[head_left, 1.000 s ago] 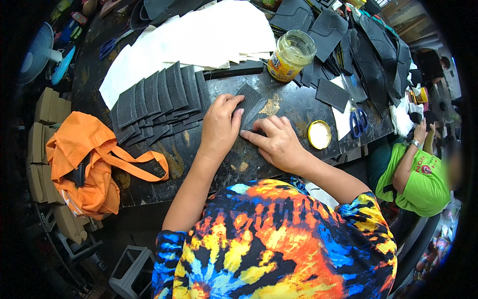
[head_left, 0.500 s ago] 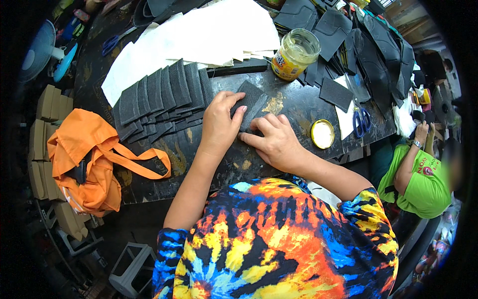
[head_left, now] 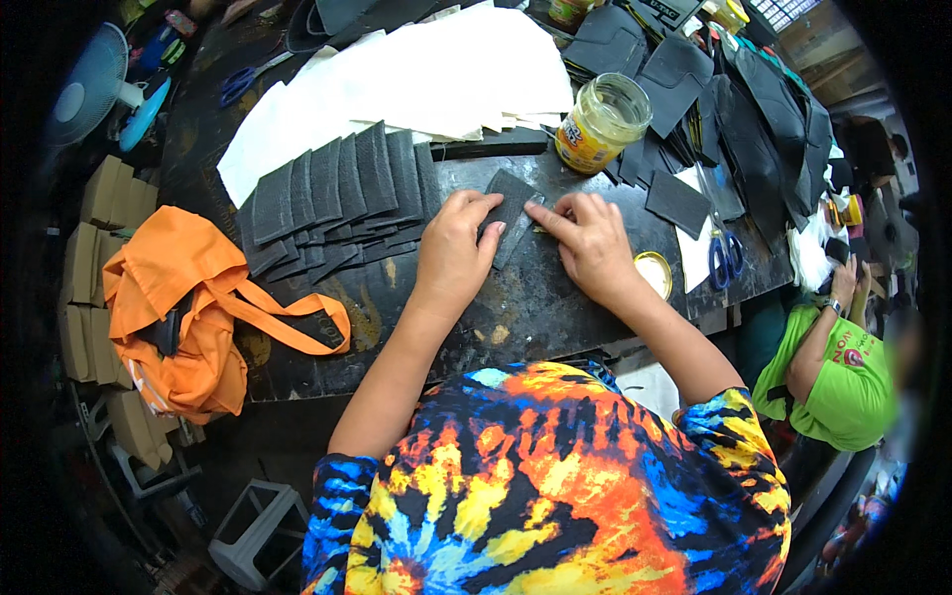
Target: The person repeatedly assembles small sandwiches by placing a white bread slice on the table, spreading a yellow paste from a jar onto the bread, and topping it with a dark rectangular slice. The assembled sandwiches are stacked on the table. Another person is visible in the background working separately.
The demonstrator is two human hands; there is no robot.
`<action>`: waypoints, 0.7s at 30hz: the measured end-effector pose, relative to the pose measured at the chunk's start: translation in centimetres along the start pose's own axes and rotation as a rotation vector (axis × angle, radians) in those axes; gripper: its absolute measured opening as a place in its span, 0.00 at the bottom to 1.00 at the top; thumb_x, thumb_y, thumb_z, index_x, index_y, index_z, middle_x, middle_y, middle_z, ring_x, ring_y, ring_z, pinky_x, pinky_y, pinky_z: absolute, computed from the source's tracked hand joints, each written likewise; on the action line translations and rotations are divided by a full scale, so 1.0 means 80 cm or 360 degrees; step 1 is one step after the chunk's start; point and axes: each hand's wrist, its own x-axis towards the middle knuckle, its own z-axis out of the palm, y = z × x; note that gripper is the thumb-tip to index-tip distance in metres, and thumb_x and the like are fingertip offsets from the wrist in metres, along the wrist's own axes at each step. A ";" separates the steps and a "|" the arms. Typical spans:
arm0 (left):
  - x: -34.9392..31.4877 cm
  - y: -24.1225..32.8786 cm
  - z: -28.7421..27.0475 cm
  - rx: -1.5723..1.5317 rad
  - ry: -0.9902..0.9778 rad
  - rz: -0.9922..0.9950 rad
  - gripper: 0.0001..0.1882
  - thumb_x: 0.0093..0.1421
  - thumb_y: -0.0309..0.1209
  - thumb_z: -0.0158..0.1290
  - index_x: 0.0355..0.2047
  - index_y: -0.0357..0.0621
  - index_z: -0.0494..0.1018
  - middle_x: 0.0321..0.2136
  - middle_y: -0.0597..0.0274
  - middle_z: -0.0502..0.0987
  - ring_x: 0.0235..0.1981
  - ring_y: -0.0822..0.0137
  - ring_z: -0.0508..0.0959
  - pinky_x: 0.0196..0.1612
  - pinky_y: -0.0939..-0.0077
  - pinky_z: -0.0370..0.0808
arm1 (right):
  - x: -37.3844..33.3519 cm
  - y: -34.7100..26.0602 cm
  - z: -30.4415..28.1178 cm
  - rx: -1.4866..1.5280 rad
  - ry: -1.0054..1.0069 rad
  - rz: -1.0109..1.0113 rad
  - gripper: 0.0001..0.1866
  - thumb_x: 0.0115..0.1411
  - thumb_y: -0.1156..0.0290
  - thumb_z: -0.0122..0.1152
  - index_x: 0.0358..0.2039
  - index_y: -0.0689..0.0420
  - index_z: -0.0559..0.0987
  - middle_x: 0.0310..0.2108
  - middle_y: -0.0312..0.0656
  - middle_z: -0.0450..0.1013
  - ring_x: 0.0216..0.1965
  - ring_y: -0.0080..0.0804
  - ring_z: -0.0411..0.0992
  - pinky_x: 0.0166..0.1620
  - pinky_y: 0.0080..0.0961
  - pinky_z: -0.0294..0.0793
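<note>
A dark grey, felt-like rectangular piece [head_left: 513,211] lies on the black table, slightly tilted. My left hand [head_left: 458,248] holds its left edge between thumb and fingers. My right hand [head_left: 595,241] pinches the upper part of its right edge, fingers bent. Left of my left hand, several similar dark pieces [head_left: 337,188] lie overlapped in rows. Beyond my right hand stands an open glass jar [head_left: 598,129] with a yellow label. The jar's yellow-rimmed lid [head_left: 654,270] lies by my right forearm, partly hidden by it.
White sheets [head_left: 397,74] cover the far side. At right are blue-handled scissors [head_left: 726,260], a single dark piece [head_left: 678,203] and piled black parts [head_left: 754,109]. An orange bag [head_left: 178,288] hangs over the left edge. A person in a green shirt [head_left: 843,372] works at right.
My right hand has moved up along the piece's right edge, from its lower end to near the upper corner. My left hand stays on the left edge. The view has shifted slightly.
</note>
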 end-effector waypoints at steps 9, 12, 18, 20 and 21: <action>-0.017 0.014 -0.063 -0.0017 0.0425 0.0318 0.15 0.63 0.20 0.60 0.50 0.40 0.82 0.46 0.52 0.82 0.50 0.53 0.82 0.56 0.62 0.78 | -0.002 0.035 -0.026 0.0168 0.0219 0.0187 0.17 0.54 0.84 0.60 0.44 0.57 0.82 0.43 0.46 0.76 0.47 0.50 0.76 0.51 0.43 0.73; -0.019 -0.030 -0.151 0.0270 0.1064 0.0194 0.16 0.63 0.17 0.56 0.50 0.41 0.82 0.47 0.54 0.83 0.51 0.57 0.82 0.57 0.63 0.77 | -0.024 0.068 -0.052 0.0090 0.0347 0.0341 0.19 0.57 0.84 0.58 0.49 0.59 0.81 0.46 0.51 0.78 0.49 0.51 0.76 0.55 0.44 0.74; -0.031 -0.132 -0.248 0.0656 0.0957 -0.0531 0.17 0.68 0.23 0.53 0.55 0.41 0.81 0.54 0.47 0.81 0.57 0.49 0.80 0.64 0.59 0.73 | -0.067 0.136 -0.082 -0.0353 0.0213 0.0678 0.40 0.58 0.80 0.67 0.72 0.51 0.68 0.56 0.52 0.77 0.57 0.53 0.74 0.61 0.46 0.72; -0.034 -0.147 -0.241 0.0816 0.0859 -0.0536 0.18 0.68 0.23 0.52 0.56 0.40 0.80 0.58 0.44 0.78 0.61 0.45 0.77 0.67 0.56 0.71 | -0.074 0.147 -0.079 -0.0453 0.0176 0.0629 0.42 0.58 0.78 0.69 0.73 0.48 0.68 0.56 0.51 0.77 0.57 0.52 0.73 0.61 0.46 0.71; -0.034 -0.150 -0.237 0.0864 0.0915 -0.0490 0.18 0.68 0.23 0.51 0.57 0.40 0.80 0.60 0.42 0.76 0.63 0.44 0.75 0.68 0.55 0.70 | -0.074 0.151 -0.080 -0.0489 0.0148 0.0644 0.43 0.57 0.77 0.70 0.74 0.47 0.67 0.56 0.50 0.77 0.58 0.51 0.73 0.61 0.46 0.71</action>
